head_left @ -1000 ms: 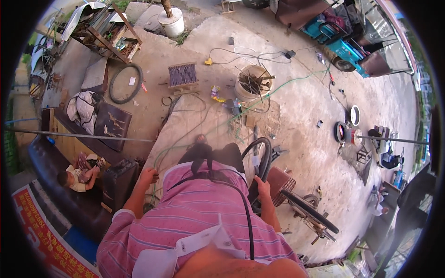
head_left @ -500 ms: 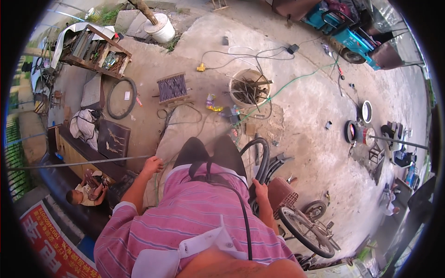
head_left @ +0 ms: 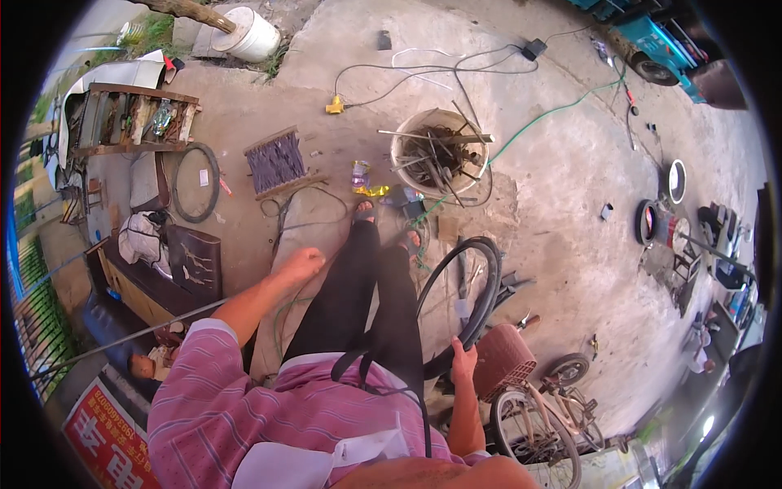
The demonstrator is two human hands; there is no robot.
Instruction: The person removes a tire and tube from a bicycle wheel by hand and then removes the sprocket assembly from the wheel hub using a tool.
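My left hand is held out in front of my left thigh, its fingers curled closed. Nothing shows sticking out of it. Low at my right side, my right hand grips the lower edge of a black bicycle tyre. The tyre hangs as a large loop beside my right leg, and it looks like more than one ring together. Just right of that hand is the brown basket of a parked bicycle.
A tub of scrap rods stands ahead, with a green cord running past it. A purple-corded wooden frame and a loose tyre lie left. A sofa is at the left. Cables cross the concrete.
My left arm has swung forward and inward from beside my hip. My right hand still grips the tyre, which shows more fully now. My legs and feet have come further into view.
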